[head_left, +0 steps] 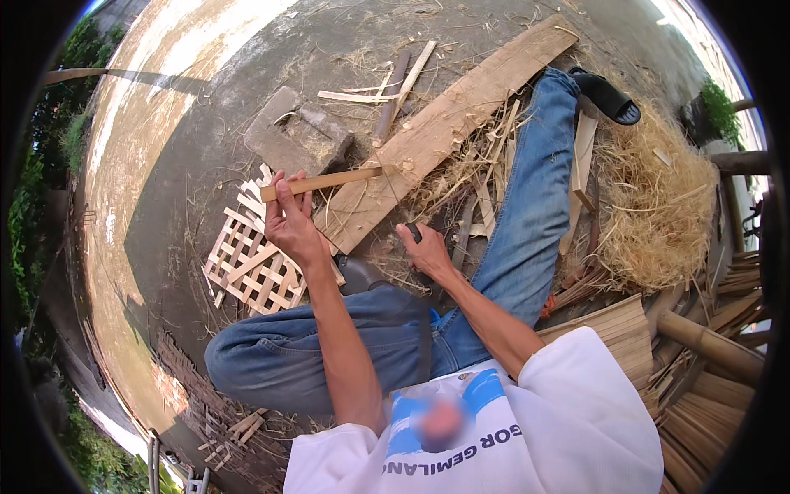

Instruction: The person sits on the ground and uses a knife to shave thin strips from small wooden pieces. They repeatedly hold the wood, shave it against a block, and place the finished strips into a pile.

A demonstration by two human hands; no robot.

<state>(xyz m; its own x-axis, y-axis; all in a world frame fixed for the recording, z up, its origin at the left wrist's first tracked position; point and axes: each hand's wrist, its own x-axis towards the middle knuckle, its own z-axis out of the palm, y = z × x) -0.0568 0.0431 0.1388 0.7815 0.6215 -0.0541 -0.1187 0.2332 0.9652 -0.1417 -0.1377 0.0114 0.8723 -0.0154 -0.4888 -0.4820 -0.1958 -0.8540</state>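
Observation:
My left hand pinches a flat bamboo strip near its left end. The strip's far end reaches over a long wooden plank that slants away to the upper right. My right hand is closed around a black-handled tool, just right of the plank's near end. Most of that tool is hidden by my fingers, so its kind is unclear. Below and left of my left hand lies a woven lattice of pale strips, with loose pieces on it.
A broken concrete block sits left of the plank. Several loose sticks lie beyond it. Shavings heap up at the right, near my black sandal. Bamboo poles and split strips crowd the lower right.

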